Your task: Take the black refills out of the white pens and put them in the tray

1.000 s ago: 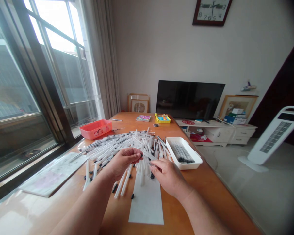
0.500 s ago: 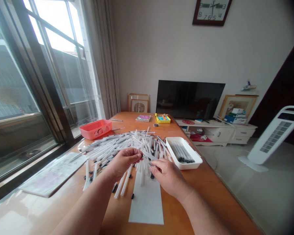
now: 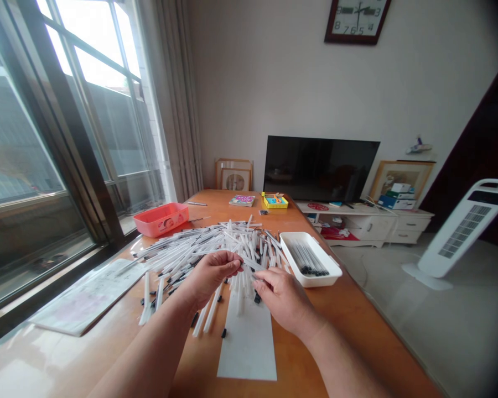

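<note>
My left hand pinches a small black piece that looks like a pen cap, mostly covered by the fingertips. Close to it, my right hand has its thumb and fingers closed on a translucent pen tube, whose far end points at the left fingertips. Whether cap and tube touch is too small to tell. Beneath and beyond both hands spreads a large heap of clear pen tubes with black caps among them. A white sheet lies below the hands, with a loose black cap at its left edge.
A white tray holding a row of black-tipped pens stands right of the heap. At the left are a red plastic box and a booklet. Farther back lie a colourful book and a yellow box on the wooden table.
The view has shifted very slightly. Both hands keep almost the same pose, with the tube and cap between them.
</note>
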Available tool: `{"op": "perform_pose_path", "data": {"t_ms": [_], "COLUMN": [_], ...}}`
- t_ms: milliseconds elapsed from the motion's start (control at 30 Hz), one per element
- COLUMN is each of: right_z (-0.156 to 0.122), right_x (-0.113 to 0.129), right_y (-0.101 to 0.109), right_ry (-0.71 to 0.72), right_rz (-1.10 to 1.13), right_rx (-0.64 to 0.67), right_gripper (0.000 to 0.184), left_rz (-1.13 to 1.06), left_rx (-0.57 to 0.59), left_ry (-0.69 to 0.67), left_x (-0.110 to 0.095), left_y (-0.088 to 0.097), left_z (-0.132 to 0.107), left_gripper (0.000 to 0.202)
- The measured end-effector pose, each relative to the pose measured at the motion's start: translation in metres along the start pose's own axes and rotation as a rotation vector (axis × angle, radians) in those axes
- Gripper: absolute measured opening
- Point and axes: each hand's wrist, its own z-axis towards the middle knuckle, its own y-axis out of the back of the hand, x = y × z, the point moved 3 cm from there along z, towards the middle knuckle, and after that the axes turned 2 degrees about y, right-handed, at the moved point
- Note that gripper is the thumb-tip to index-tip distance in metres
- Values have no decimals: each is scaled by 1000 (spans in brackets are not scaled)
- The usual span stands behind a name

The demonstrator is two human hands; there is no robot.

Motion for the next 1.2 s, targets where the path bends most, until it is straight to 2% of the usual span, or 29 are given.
{"op": "perform_pose_path", "data": {"t_ms": [133, 267, 367, 500, 633, 733, 933, 1033, 1200], "right_z": [1, 0, -1, 0, 1, 1, 0, 1, 1], "right_x": [-1, -1, -1, -6, -9, -7, 0, 1, -1], "right_y": [-3, -13, -18, -19, -15, -12, -9, -10, -13], "right_ry": [-23, -184, -275, -303, -256, -250, -347, -359, -374], "right_rz": [188, 568, 709, 670, 589, 618, 806, 829, 798], "right_rx": [23, 171, 182, 81, 33, 62, 153, 161, 139], "right_gripper": [22, 36, 32, 27, 22, 24, 34, 41, 42], "left_rz": [-44, -81, -70, -22, -41, -66, -143, -170, -182], "left_rx": [17, 31, 13, -46, -24, 10, 38, 25, -21], "left_ry": [-12, -26, -25, -10, 5, -4, -3, 29, 59], "left_x": [0, -2, -3, -4, -3, -3, -9, -9, -8], "left_y": [0, 2, 2, -1, -3, -3, -3, -4, -7], "left_z": [0, -1, -1, -1, -1, -1, -4, -4, -4], "left_gripper": [19, 18, 19, 22, 23, 21, 19, 22, 26]}}
